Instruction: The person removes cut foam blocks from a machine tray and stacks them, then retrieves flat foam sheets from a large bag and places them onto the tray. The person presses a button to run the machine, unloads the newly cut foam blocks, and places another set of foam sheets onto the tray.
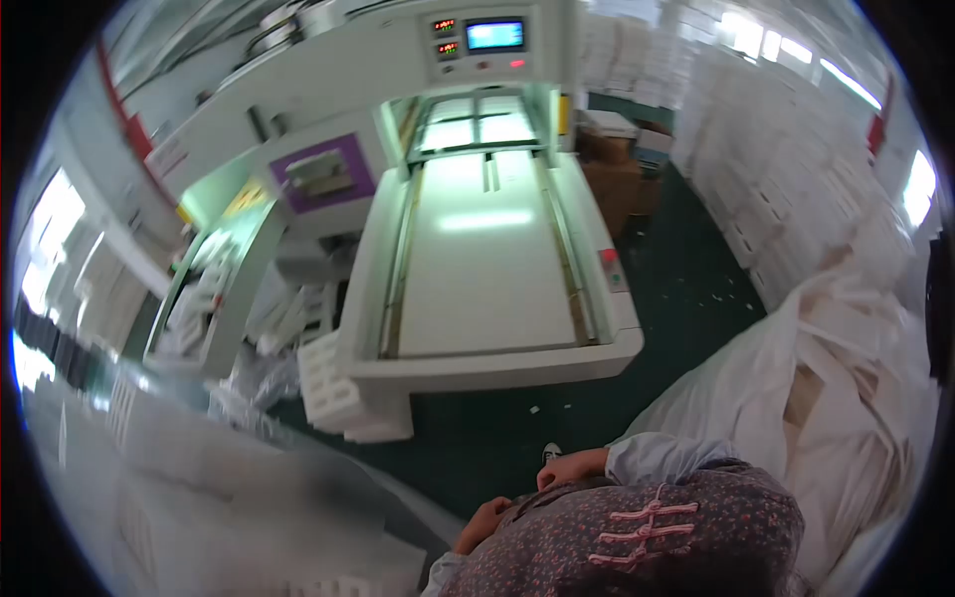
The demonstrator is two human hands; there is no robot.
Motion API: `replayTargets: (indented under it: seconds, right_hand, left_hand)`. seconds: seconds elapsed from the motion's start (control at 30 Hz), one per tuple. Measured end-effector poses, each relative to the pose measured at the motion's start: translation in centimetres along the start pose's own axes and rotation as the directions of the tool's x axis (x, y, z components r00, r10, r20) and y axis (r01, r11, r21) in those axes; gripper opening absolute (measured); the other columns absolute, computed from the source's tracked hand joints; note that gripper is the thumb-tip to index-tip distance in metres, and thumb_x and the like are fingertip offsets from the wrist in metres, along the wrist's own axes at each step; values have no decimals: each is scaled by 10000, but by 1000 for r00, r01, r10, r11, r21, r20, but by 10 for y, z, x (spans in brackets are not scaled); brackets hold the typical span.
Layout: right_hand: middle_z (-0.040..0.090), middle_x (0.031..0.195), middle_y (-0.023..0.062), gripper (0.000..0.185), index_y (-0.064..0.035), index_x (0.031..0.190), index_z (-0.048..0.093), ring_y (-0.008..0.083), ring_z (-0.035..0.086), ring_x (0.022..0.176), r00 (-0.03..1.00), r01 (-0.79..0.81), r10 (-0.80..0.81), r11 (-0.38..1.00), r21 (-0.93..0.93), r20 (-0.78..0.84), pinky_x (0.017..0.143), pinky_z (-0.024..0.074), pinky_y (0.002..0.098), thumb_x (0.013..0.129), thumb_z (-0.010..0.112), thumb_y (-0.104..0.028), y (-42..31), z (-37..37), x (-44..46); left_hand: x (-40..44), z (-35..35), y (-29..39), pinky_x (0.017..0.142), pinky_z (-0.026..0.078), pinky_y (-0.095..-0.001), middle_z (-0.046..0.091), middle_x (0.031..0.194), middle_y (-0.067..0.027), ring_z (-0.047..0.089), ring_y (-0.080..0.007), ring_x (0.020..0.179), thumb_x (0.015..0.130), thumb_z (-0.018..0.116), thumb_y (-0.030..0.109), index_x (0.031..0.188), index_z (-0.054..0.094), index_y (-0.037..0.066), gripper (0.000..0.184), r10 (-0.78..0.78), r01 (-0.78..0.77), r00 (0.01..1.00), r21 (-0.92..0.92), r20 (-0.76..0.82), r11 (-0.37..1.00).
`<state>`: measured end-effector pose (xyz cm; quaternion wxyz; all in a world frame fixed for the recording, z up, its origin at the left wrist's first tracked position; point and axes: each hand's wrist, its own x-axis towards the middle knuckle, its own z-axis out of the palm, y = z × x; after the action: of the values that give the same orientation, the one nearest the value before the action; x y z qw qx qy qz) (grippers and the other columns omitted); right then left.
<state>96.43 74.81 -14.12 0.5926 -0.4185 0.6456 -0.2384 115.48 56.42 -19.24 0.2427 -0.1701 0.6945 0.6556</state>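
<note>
My left hand is low in front of my body, close against the dark flowered apron. Its fingers are mostly hidden by the cloth. Slightly higher and to the right is my right hand, at the apron's edge with fingers curled inward. Whatever lies in that curl, if anything, is hidden. In front of me stands a large white machine with a long bed. A flat white sheet or board covers the bed between two side rails. Neither hand touches the machine.
A control panel with a lit screen tops the machine. White moulded foam pieces stand by its left front corner. Stacked white blocks and a large white bag line the right. Cardboard boxes sit behind; scraps dot the green floor.
</note>
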Motion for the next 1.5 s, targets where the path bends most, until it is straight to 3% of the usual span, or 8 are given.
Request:
replayTargets:
  seconds: [0.27, 0.43, 0.77, 0.9, 0.93, 1.23, 1.43, 1.5]
  right_hand:
    - [628, 886, 54, 185, -55, 935, 643, 160, 533, 811, 991, -131, 129, 977, -166, -23, 737, 438, 320, 816, 566, -174, -5, -6, -8]
    - [624, 860, 36, 183, -61, 926, 647, 153, 519, 764, 999, 42, -45, 996, -84, -29, 709, 430, 305, 825, 530, -158, 34, 29, -1]
    - [606, 814, 11, 229, -56, 908, 652, 133, 498, 708, 962, 88, 33, 904, 419, -273, 688, 415, 271, 862, 509, -228, 24, 143, -18]
    - [589, 824, -12, 260, -39, 918, 646, 117, 488, 732, 842, -25, 388, 721, 692, -374, 709, 411, 271, 872, 512, -256, 12, 161, -25]
    - [589, 824, -12, 260, -39, 918, 646, 117, 488, 732, 835, -20, 395, 716, 698, -382, 709, 411, 271, 872, 512, -256, 13, 165, -26]
    - [573, 829, -35, 215, -61, 863, 644, 97, 486, 771, 969, 18, 180, 637, 771, -172, 752, 395, 292, 877, 499, -219, 57, 179, -6]
    - [578, 818, -31, 202, -68, 867, 648, 89, 476, 760, 963, 102, 157, 545, 832, -221, 748, 397, 298, 872, 497, -201, 43, 167, -44]
    - [564, 793, -42, 190, -82, 861, 659, 92, 455, 734, 954, 102, 169, 597, 796, -249, 723, 395, 296, 863, 502, -190, 70, 170, -38]
  left_hand:
    - [13, -21, 74, 720, 387, -234, 584, 849, -41, 480, -109, 769, 846, 579, 226, 936, 593, 33, 214, -140, 107, 985, 285, 96, 952]
    - [13, -22, 72, 734, 382, -234, 586, 868, -43, 480, -108, 787, 842, 579, 233, 951, 596, 30, 231, -124, 39, 967, 351, 223, 936]
    - [-22, -11, 38, 710, 377, -235, 569, 833, -25, 465, -105, 766, 828, 568, 208, 914, 591, 39, 190, -240, 108, 870, 309, 431, 945]
    - [-20, -5, 26, 694, 375, -239, 561, 807, -20, 460, -105, 753, 823, 570, 202, 900, 589, 44, 176, -156, -28, 844, 333, 513, 943]
    - [-21, -2, 28, 694, 375, -239, 561, 807, -20, 460, -105, 753, 823, 570, 202, 900, 589, 44, 176, -158, -35, 837, 339, 524, 940]
    - [-9, 17, 35, 685, 364, -232, 552, 797, -19, 449, -106, 735, 820, 566, 188, 880, 578, 40, 160, -107, -100, 803, 309, 586, 946]
    - [1, 46, 57, 683, 360, -227, 548, 799, -17, 447, -102, 737, 823, 560, 181, 872, 573, 36, 153, -94, -108, 808, 303, 581, 947]
    - [3, 54, 62, 683, 360, -223, 546, 796, -15, 447, -100, 736, 826, 560, 184, 875, 572, 35, 158, -94, -116, 818, 323, 568, 939]
